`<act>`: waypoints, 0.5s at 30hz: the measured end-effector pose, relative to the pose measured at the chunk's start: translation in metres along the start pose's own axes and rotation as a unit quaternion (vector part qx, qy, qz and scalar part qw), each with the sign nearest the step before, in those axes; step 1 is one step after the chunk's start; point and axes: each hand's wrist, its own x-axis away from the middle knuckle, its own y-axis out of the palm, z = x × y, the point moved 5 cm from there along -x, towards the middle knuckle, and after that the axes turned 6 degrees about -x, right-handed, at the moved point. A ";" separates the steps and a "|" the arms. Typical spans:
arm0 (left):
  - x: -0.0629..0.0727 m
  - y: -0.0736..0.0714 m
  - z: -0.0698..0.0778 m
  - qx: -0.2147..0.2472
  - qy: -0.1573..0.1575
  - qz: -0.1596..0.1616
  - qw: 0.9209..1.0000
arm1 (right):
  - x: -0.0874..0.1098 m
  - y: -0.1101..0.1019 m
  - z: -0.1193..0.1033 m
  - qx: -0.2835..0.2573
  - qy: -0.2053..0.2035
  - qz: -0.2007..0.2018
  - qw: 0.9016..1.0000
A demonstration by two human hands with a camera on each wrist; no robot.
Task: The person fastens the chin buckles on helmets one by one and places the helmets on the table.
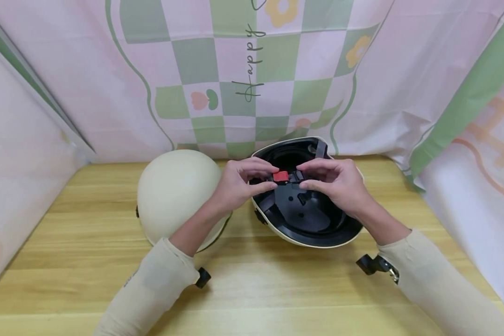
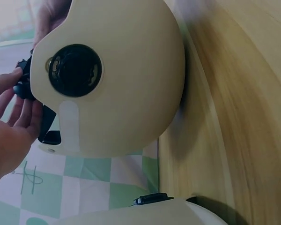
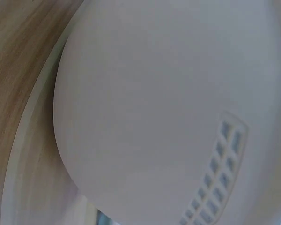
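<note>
A cream helmet (image 1: 319, 235) lies upside down, its black lining facing up. Over its opening, my left hand (image 1: 235, 184) pinches the red-and-black half of a chin-strap buckle (image 1: 280, 176) between thumb and fingers. The black end of the strap (image 1: 299, 176) is pinched by my right hand (image 1: 340, 182), close against the red part. Whether the two halves are joined is too small to tell. In the left wrist view, my left hand (image 2: 11, 136) grips the dark buckle beside the helmet's rim. Only the outer shell (image 3: 154, 93) shows in the right wrist view, both hands hidden.
A second cream helmet (image 1: 178, 196) stands dome up to the left, close to my left forearm. Both rest on a wooden table (image 1: 252, 289). A patterned curtain (image 1: 235, 70) hangs right behind them, with more cloth at both sides.
</note>
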 end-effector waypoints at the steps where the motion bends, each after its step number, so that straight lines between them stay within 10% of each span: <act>1: 0.000 0.000 0.000 0.001 0.000 0.003 1.000 | 0.000 0.000 0.000 0.001 0.003 0.002 1.000; 15: 0.000 0.001 -0.004 0.028 -0.031 0.044 0.998 | 0.000 -0.003 0.004 -0.024 0.049 0.033 0.998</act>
